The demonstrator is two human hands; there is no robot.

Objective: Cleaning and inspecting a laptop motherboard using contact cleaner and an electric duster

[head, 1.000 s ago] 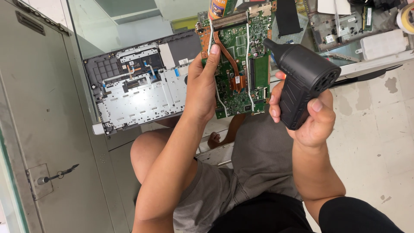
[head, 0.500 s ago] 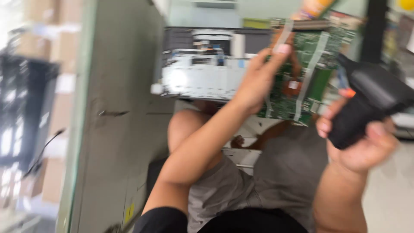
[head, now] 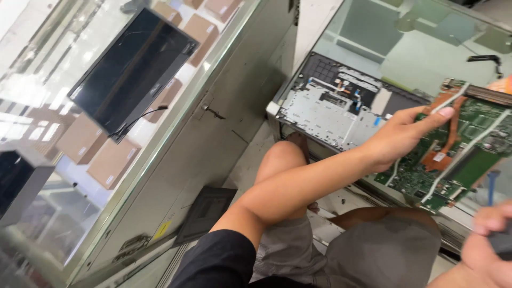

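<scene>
Gripping one green circuit board (head: pixel 463 154) — left hand (head: pixel 397 140) fingers clamped; right hand (head: pixel 488 248) grip unclear.

a single head-worn view looks steeply down, tilted and close, over the person's lap. the opened laptop base (head: pixel 341 109) sits upper centre as landmark: the green circuit board (head: pixel 458 154) lies right of it, a detached dark screen panel (head: pixel 133 69) far left of it, glass counter (head: pixel 64 176) below-left.

Left hand (head: pixel 400 140) outstretched, fingers extended; right hand (head: pixel 488 250) curled.
</scene>
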